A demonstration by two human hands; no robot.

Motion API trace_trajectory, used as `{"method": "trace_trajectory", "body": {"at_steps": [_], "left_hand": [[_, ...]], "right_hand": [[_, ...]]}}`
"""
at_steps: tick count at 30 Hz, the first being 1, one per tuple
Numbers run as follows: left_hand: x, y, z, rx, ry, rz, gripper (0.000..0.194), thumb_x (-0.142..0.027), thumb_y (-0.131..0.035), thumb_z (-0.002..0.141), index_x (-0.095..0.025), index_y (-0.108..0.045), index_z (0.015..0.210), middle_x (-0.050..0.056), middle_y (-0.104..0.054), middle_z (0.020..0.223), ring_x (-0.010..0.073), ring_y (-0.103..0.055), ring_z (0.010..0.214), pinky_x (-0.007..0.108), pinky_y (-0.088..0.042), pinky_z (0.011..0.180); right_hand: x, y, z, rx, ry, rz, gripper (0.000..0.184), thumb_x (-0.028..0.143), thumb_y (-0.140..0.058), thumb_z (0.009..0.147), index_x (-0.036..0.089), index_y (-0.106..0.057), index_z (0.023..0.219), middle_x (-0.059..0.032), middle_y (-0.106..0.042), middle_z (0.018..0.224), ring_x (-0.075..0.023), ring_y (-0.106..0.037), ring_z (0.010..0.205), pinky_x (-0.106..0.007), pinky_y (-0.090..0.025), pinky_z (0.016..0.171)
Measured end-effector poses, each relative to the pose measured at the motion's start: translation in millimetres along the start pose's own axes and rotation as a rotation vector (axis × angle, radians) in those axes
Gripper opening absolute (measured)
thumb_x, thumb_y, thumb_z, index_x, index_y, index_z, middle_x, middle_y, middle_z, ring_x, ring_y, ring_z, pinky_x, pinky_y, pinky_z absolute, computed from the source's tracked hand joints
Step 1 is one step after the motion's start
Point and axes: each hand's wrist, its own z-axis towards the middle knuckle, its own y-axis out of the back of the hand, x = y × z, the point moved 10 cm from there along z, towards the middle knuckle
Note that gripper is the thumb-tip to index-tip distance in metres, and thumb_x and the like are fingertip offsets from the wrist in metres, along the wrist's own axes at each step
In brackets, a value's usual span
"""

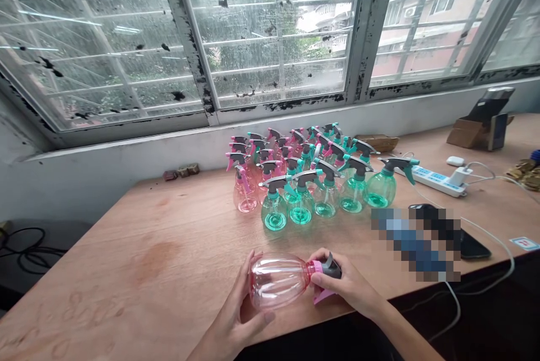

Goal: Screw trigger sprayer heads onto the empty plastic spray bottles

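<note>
My left hand (pixel 236 316) cradles the body of a clear pink plastic spray bottle (pixel 276 281), which lies on its side above the wooden table (pixel 97 260). My right hand (pixel 346 288) grips the bottle's pink neck and dark grey trigger head (pixel 331 266), partly covering them. Beyond my hands stands a dense group of upright spray bottles: teal ones (pixel 274 212) in front and at right, pink ones (pixel 244 195) at left. Neither hand touches this group.
A pixelated blurred object (pixel 415 243) lies right of my right hand, beside a black phone (pixel 475 246). Further back are a white power strip (pixel 439 181) with cables, a cardboard stand (pixel 466 133), a woven tray (pixel 377 143), and small blocks (pixel 181 171) by the window.
</note>
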Motion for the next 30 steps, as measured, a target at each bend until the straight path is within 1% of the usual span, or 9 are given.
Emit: {"method": "trace_trajectory", "body": {"at_steps": [5,9,11,14,16,19,24,27,30], "left_hand": [[-1.3,1.4,0.6,-0.031,-0.058,0.019,0.092,-0.039,-0.068,0.093,-0.041,-0.006,0.161,0.005,-0.016,0.173,0.0315,-0.019,0.157,0.055,-0.011,0.129],[-3.3,-0.4,-1.2,-0.02,-0.011,-0.033,0.106,-0.041,-0.076,0.087,-0.043,0.001,0.16,0.002,-0.011,0.174,0.0302,-0.008,0.159,0.052,-0.006,0.13],[-5.1,0.4,-1.4,-0.025,0.0,-0.064,0.101,-0.044,-0.074,0.088,-0.043,-0.003,0.16,0.0,-0.008,0.174,0.0304,-0.007,0.16,0.051,-0.007,0.13],[-5.9,-1.2,-0.3,0.0,-0.001,-0.057,0.086,-0.042,-0.07,0.092,-0.041,-0.017,0.16,0.001,-0.012,0.174,0.0323,-0.016,0.158,0.051,-0.013,0.13],[-5.0,-1.2,0.6,0.006,-0.008,-0.036,0.085,-0.039,-0.07,0.092,-0.04,-0.019,0.16,0.001,-0.015,0.173,0.0323,-0.018,0.158,0.051,-0.014,0.13],[-2.2,1.5,1.6,-0.017,-0.02,-0.002,0.088,-0.038,-0.069,0.093,-0.04,-0.013,0.161,0.001,-0.015,0.173,0.03,-0.013,0.159,0.049,-0.011,0.131],[1.5,2.2,0.4,-0.03,-0.028,-0.006,0.089,-0.037,-0.068,0.094,-0.046,-0.009,0.159,-0.001,-0.019,0.172,0.029,-0.02,0.158,0.048,-0.015,0.13],[1.6,2.7,-1.1,-0.037,-0.034,-0.086,0.098,-0.039,-0.072,0.091,-0.046,-0.003,0.16,0.0,-0.018,0.172,0.0295,-0.016,0.158,0.047,-0.016,0.13],[1.8,2.6,-1.1,-0.026,-0.035,-0.173,0.092,-0.044,-0.066,0.094,-0.044,-0.002,0.16,0.001,-0.019,0.172,0.0289,-0.016,0.159,0.048,-0.018,0.129]], "right_hand": [[3.9,-3.5,-0.1,0.013,-0.006,0.019,0.032,0.04,-0.084,0.08,0.017,-0.068,0.094,0.0002,-0.074,0.07,-0.0174,-0.069,0.062,-0.03,-0.06,0.061],[6.7,-5.1,0.1,0.02,0.011,-0.002,0.032,0.043,-0.083,0.081,0.018,-0.068,0.092,-0.0005,-0.075,0.07,-0.0189,-0.071,0.062,-0.031,-0.062,0.06],[5.5,-5.2,-0.1,0.023,0.009,-0.017,0.032,0.043,-0.083,0.08,0.018,-0.068,0.092,-0.0006,-0.075,0.071,-0.0197,-0.072,0.062,-0.031,-0.063,0.06],[2.7,-4.2,-0.3,0.017,0.006,-0.011,0.031,0.042,-0.084,0.08,0.018,-0.068,0.092,-0.0008,-0.076,0.072,-0.0196,-0.072,0.063,-0.031,-0.063,0.06],[1.6,-3.4,-0.3,0.013,0.009,-0.003,0.03,0.041,-0.083,0.081,0.018,-0.068,0.093,-0.001,-0.077,0.072,-0.0188,-0.072,0.062,-0.03,-0.062,0.061],[2.6,-2.6,0.0,0.009,0.022,-0.021,0.03,0.04,-0.083,0.082,0.018,-0.068,0.094,-0.0008,-0.076,0.071,-0.0188,-0.072,0.062,-0.03,-0.061,0.061],[7.3,-3.4,0.5,0.013,0.032,-0.059,0.031,0.042,-0.083,0.08,0.018,-0.069,0.093,-0.0011,-0.075,0.073,-0.0198,-0.071,0.063,-0.032,-0.063,0.06],[8.8,-4.9,0.5,0.018,0.031,-0.06,0.031,0.043,-0.083,0.08,0.018,-0.069,0.092,-0.0009,-0.074,0.073,-0.0197,-0.07,0.064,-0.032,-0.063,0.06],[7.5,-7.3,0.4,0.033,0.021,-0.05,0.03,0.043,-0.082,0.081,0.018,-0.07,0.091,-0.0013,-0.074,0.074,-0.0202,-0.071,0.066,-0.032,-0.064,0.06]]}}
